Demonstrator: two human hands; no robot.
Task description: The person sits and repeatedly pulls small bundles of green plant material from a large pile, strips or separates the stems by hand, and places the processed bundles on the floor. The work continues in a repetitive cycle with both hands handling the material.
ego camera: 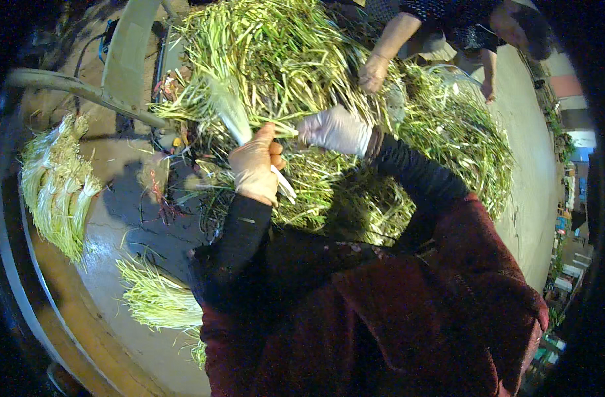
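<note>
My left hand [255, 166] is closed around a bunch of pale leafy stalks, possibly chives [233, 116]. White stalk ends [284, 186] stick out below its fingers, and the leafy part of the bunch is motion-blurred. To the right, my right hand [334, 130] is blurred, its fingers curled at the end of a few thin yellow-green strands [282, 126] that run from the left hand. Both hands are over a large heap of loose green and yellow stalks [277, 54], which spreads beyond and beneath them.
Tied bundles of stalks [59, 188] lie on the floor at left, with another pile [158, 297] nearer me. Red ties [158, 196] hang beside the heap. A chair-like metal frame [128, 59] stands upper left. Another person's hand [374, 73] reaches into the heap from the far side.
</note>
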